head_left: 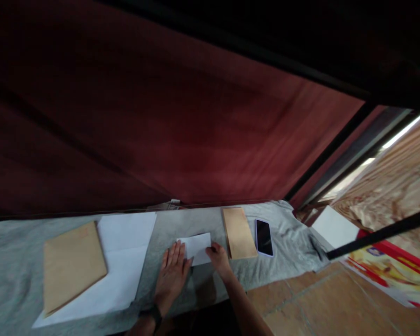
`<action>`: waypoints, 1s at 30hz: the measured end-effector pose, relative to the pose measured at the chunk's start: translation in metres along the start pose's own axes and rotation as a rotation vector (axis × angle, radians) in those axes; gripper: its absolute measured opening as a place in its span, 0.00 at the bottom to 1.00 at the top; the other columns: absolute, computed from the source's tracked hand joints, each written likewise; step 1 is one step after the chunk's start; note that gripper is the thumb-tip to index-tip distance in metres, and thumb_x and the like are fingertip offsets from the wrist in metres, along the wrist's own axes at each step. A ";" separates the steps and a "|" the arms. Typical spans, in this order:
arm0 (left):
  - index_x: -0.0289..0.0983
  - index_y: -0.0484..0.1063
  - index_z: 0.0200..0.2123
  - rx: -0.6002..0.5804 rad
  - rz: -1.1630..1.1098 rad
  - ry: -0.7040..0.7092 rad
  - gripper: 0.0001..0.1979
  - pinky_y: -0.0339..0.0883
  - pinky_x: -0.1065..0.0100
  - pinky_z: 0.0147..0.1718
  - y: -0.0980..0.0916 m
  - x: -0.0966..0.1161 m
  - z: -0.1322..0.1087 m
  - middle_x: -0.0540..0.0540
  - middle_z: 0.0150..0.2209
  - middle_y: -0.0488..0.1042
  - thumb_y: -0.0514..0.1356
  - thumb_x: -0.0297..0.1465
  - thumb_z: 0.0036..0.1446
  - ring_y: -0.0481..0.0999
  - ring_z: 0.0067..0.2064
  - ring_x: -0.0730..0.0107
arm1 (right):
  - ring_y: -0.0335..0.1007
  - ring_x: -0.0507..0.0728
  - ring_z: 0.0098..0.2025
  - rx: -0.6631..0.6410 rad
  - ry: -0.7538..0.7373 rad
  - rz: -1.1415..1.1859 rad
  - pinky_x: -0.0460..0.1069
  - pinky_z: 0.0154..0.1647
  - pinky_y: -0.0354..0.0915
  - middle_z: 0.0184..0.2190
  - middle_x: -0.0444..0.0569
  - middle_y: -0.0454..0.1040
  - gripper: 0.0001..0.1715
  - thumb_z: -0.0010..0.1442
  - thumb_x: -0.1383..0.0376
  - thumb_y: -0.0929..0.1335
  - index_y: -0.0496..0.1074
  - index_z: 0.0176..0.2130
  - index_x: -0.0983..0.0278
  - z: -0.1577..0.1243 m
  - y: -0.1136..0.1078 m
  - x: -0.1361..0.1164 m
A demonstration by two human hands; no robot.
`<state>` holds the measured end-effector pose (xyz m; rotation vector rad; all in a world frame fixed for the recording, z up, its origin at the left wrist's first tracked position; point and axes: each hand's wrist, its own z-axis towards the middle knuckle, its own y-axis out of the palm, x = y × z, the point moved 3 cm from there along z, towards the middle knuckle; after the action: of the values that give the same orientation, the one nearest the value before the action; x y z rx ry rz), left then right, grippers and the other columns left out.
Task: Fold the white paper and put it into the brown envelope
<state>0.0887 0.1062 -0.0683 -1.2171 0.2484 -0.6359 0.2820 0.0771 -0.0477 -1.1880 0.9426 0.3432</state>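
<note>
A small white piece of paper [198, 248], seemingly folded, lies on a grey cloth [182, 224] in front of me. My left hand [172, 269] rests flat with its fingers stretched out, fingertips over the paper's left edge; a dark band circles that wrist. At the opposite edge, my right hand [218, 257] grips the paper between thumb and curled fingers. Just right of it lies a narrow brown envelope or card [240, 233]. Whether the paper has several layers is too small to make out.
On the left, a larger brown envelope [73, 266] lies over white sheets [126, 261]. A phone [264, 238] lies at the right. Red fabric [203, 154] hangs behind the surface. A red and yellow box [388, 268] sits on the tiled floor [311, 303], past a dark bar [381, 233].
</note>
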 end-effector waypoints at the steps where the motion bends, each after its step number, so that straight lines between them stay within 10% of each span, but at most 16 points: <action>1: 0.33 0.59 0.67 -0.009 -0.011 0.031 0.31 0.53 0.46 0.66 -0.003 0.002 -0.001 0.36 0.67 0.61 0.46 0.43 0.67 0.58 0.70 0.52 | 0.64 0.52 0.22 -0.008 -0.007 0.038 0.44 0.21 0.57 0.18 0.40 0.67 0.14 0.58 0.63 0.63 0.68 0.23 0.62 -0.001 -0.001 -0.002; 5: 0.34 0.53 0.70 -0.049 -0.071 0.109 0.35 0.54 0.49 0.66 -0.013 0.016 -0.003 0.37 0.69 0.58 0.52 0.45 0.64 0.55 0.70 0.54 | 0.64 0.52 0.24 -0.022 -0.031 0.154 0.44 0.24 0.59 0.20 0.41 0.68 0.14 0.60 0.59 0.62 0.70 0.27 0.62 -0.005 -0.005 -0.016; 13: 0.33 0.57 0.68 -0.049 -0.327 -0.177 0.31 0.62 0.57 0.63 -0.039 0.035 0.023 0.39 0.65 0.65 0.47 0.21 0.61 0.65 0.66 0.62 | 0.71 0.55 0.28 -0.120 -0.055 0.363 0.46 0.28 0.66 0.27 0.45 0.76 0.22 0.66 0.50 0.60 0.74 0.38 0.60 -0.011 -0.011 -0.053; 19: 0.32 0.71 0.57 -0.064 -1.015 -0.582 0.28 0.69 0.56 0.58 -0.038 0.037 0.030 0.36 0.55 0.76 0.39 0.41 0.72 0.76 0.57 0.59 | 0.75 0.60 0.47 0.060 0.039 0.359 0.51 0.42 0.71 0.48 0.58 0.77 0.29 0.66 0.48 0.59 0.72 0.52 0.64 -0.013 -0.009 -0.023; 25: 0.32 0.75 0.49 0.042 -1.878 -0.960 0.26 0.73 0.56 0.52 -0.029 0.054 0.018 0.35 0.46 0.81 0.58 0.50 0.62 0.81 0.48 0.55 | 0.71 0.55 0.27 -0.114 0.257 0.661 0.48 0.27 0.66 0.27 0.44 0.75 0.35 0.51 0.45 0.70 0.72 0.50 0.65 -0.024 0.013 0.004; 30: 0.35 0.75 0.44 0.109 -1.876 -1.089 0.21 0.75 0.60 0.43 -0.023 0.042 0.009 0.41 0.40 0.81 0.70 0.40 0.49 0.82 0.41 0.59 | 0.64 0.52 0.22 -0.068 0.255 0.679 0.46 0.22 0.60 0.21 0.40 0.70 0.33 0.48 0.49 0.71 0.73 0.48 0.66 -0.021 0.011 0.006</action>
<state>0.1201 0.0846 -0.0378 -1.2367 -2.0251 -1.3311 0.2696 0.0611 -0.0606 -0.9553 1.5645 0.7798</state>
